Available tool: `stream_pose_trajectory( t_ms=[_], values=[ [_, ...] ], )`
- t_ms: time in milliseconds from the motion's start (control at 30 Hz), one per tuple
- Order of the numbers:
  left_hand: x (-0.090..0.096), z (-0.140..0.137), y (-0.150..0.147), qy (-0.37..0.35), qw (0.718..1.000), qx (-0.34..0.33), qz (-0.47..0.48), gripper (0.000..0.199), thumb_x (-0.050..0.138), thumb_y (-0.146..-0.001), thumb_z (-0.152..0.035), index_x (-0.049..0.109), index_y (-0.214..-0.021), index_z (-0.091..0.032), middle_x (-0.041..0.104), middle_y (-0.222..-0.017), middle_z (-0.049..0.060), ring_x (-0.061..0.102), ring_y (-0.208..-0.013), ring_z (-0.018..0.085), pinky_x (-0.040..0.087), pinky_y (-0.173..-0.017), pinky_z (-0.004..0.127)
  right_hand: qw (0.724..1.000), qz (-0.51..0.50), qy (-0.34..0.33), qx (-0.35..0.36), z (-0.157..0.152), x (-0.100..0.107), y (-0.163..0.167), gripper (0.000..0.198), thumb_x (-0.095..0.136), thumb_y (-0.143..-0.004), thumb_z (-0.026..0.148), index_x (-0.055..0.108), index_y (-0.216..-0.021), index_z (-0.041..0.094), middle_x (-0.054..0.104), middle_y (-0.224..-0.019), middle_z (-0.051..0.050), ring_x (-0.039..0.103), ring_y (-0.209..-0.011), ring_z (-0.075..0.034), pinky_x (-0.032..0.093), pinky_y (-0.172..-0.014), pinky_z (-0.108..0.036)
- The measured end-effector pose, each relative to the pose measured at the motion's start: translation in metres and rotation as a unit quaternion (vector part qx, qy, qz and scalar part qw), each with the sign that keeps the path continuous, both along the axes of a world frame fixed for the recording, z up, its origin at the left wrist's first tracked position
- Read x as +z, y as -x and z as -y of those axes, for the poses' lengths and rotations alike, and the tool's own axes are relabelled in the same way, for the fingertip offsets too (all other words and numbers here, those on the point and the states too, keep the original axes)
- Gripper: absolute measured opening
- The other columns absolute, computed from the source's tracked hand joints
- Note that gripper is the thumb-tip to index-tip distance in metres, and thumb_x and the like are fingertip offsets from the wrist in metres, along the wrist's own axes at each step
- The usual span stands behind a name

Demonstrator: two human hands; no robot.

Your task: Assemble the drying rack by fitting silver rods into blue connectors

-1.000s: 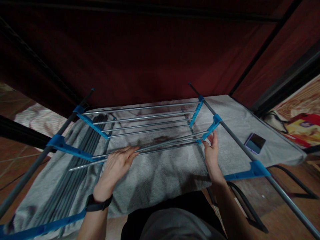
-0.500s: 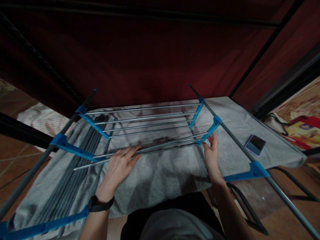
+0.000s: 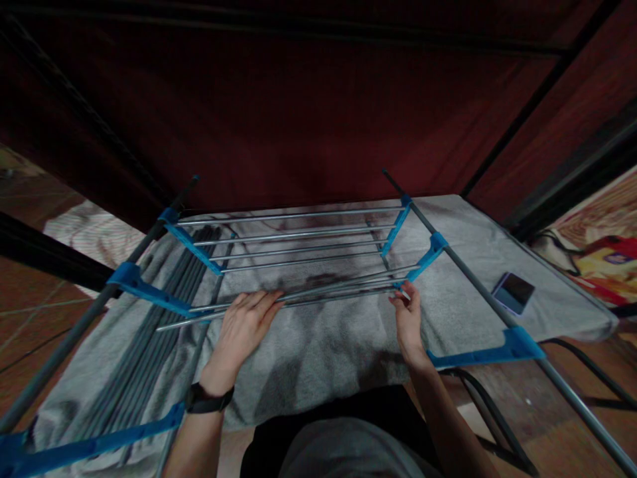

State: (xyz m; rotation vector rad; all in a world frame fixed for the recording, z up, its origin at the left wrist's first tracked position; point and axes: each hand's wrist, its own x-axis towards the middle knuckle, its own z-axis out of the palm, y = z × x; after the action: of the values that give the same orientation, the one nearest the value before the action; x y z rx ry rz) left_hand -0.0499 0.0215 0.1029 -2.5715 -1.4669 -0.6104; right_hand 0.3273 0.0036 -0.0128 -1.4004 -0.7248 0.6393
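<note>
Loose metal tube (image 3: 185, 323) gripped by left hand (image 3: 251, 322) above towel-covered tabletop (image 3: 323, 362) | long axis slanted toward right edge, free end left of hand | right hand (image 3: 409, 315) placed by blue bracket (image 3: 430, 255), grip unclear

Cloth (image 3: 318, 352) spread across mid-frame. Panel (image 3: 318, 119) behind it, filling top. Left post (image 3: 79, 326) and right post (image 3: 472, 282) flank the centre; four rear crossbars (image 3: 293, 235) span between. Loose tube (image 3: 179, 324) before these, free end leftward, left hand (image 3: 249, 325) on it. Right hand (image 3: 409, 318) just below right front bracket (image 3: 428, 259). Tube bundle (image 3: 149, 358) on cloth, lower left. Phone (image 3: 515, 292) on cloth, right of right post. Package (image 3: 614, 262) at right edge.
</note>
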Motion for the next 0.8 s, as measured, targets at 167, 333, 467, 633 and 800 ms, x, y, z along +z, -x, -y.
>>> stream_pose_trajectory(
  t_ms=[167, 333, 467, 633, 800],
  values=[
    [-0.001, -0.001, -0.002, 0.016, 1.0, 0.002, -0.004, 0.042, 0.04, -0.107, -0.042, 0.074, -0.119, -0.02, 0.078, -0.104, 0.009, 0.071, -0.09, 0.024, 0.051, -0.082, 0.04, 0.992, -0.086, 0.01, 0.091, 0.0, 0.018, 0.025, 0.035, 0.075, -0.075, 0.046, 0.07, -0.104, 0.026, 0.072, -0.103, -0.005, 0.066, -0.094, -0.023, 0.056, -0.087, -0.043],
    [-0.005, -0.002, -0.001, 0.02, 1.0, -0.001, 0.003, 0.042, 0.04, -0.107, -0.042, 0.073, -0.122, -0.019, 0.078, -0.104, 0.009, 0.071, -0.092, 0.025, 0.051, -0.084, 0.041, 0.971, -0.153, 0.006, 0.185, 0.002, 0.046, 0.045, 0.035, 0.082, -0.075, 0.046, 0.074, -0.103, 0.027, 0.077, -0.1, -0.004, 0.069, -0.092, -0.023, 0.057, -0.086, -0.041],
    [-0.009, -0.003, -0.001, 0.016, 1.0, -0.001, 0.003, 0.043, 0.04, -0.107, -0.043, 0.073, -0.122, -0.018, 0.078, -0.103, 0.009, 0.071, -0.091, 0.025, 0.051, -0.084, 0.041, 0.941, -0.237, -0.002, 0.241, 0.003, 0.065, 0.06, 0.034, 0.087, -0.072, 0.037, 0.076, -0.102, 0.027, 0.08, -0.103, -0.003, 0.072, -0.092, -0.023, 0.057, -0.085, -0.039],
    [-0.014, -0.005, -0.001, 0.026, 1.0, 0.004, -0.001, 0.043, 0.04, -0.108, -0.043, 0.072, -0.123, -0.019, 0.077, -0.104, 0.009, 0.071, -0.092, 0.025, 0.05, -0.084, 0.04, 0.91, -0.311, 0.011, 0.275, -0.001, 0.071, 0.077, 0.031, 0.09, -0.069, 0.034, 0.075, -0.095, 0.025, 0.081, -0.098, -0.002, 0.074, -0.087, -0.021, 0.058, -0.083, -0.037],
    [-0.022, -0.008, -0.001, 0.046, 0.999, 0.012, -0.01, 0.043, 0.038, -0.108, -0.042, 0.071, -0.125, -0.019, 0.077, -0.105, 0.009, 0.071, -0.094, 0.025, 0.05, -0.086, 0.04, 0.911, -0.303, 0.024, 0.279, -0.01, 0.068, 0.089, 0.028, 0.091, -0.068, 0.036, 0.076, -0.089, 0.024, 0.08, -0.094, -0.001, 0.073, -0.083, -0.018, 0.059, -0.08, -0.033]
  ],
)
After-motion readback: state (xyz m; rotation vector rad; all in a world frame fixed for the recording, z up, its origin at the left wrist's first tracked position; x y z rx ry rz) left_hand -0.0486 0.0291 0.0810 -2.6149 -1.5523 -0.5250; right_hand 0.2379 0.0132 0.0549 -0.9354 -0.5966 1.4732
